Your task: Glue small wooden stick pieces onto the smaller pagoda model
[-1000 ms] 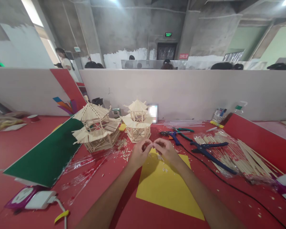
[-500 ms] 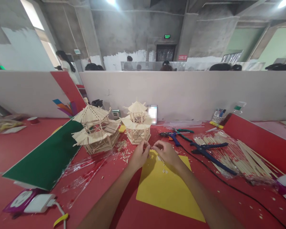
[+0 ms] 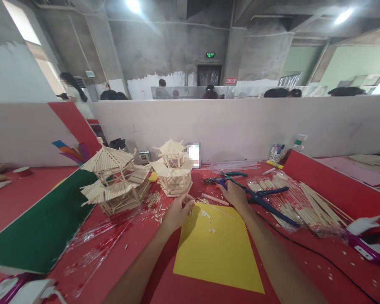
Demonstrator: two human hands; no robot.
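Observation:
My left hand [image 3: 178,212] is above the far left corner of the yellow sheet [image 3: 220,253], thumb and fingertips pinched together. Whatever it holds is too small to make out. My right hand [image 3: 236,194] is closed around the handle of a blue glue gun [image 3: 221,181], which lies on the red table with its nozzle to the left. Short white stick pieces [image 3: 205,213] and a thin stick rest on the sheet. Beyond my left hand stands a small two-tiered wooden stick pavilion [image 3: 174,171]; a larger stick pavilion [image 3: 117,179] is to its left.
Dark blue long-handled cutters [image 3: 272,204] and green-handled pliers [image 3: 236,174] lie at right, near bagged wooden sticks [image 3: 316,202]. Stick scraps [image 3: 156,207] and clear plastic wrap [image 3: 104,240] lie at left. A green board [image 3: 44,228] and red divider [image 3: 316,181] flank the workspace.
My right hand has left my left hand and moved right onto the glue gun. My left hand stays pinched near the sheet's far edge. The camera view has shifted to the right.

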